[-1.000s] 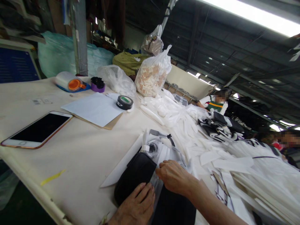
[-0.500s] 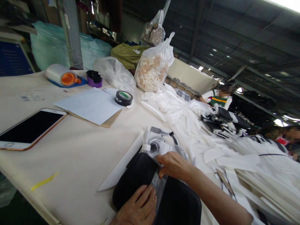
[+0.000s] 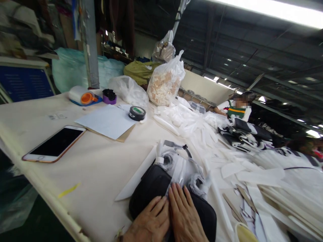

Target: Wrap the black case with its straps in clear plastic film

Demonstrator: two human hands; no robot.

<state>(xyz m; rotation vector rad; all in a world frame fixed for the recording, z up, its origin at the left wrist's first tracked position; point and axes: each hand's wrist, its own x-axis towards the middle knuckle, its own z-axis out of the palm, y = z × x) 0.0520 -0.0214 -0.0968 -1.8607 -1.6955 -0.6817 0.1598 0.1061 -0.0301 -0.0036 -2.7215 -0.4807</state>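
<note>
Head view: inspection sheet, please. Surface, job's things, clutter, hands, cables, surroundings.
Surface: pale-covered table, yellow strip near its edge
Job's things: black bag on the table, plastic-wrapped coils at its far end
Clutter: phone, paper, black tape roll; white sheets heaped at right
Hands: left hand and right hand flat on the bag, fingers extended
Cables: none identifiable; coils' contents unclear
Surroundings: co-worker beyond the table, filled translucent sack, metal post

Two wrapped coils (image 3: 169, 164) lie just ahead of the two hands (image 3: 185, 213), with one phone (image 3: 54, 144) and one yellow strip (image 3: 69, 190) to their left and one black tape roll (image 3: 137, 115) well beyond them.
</note>
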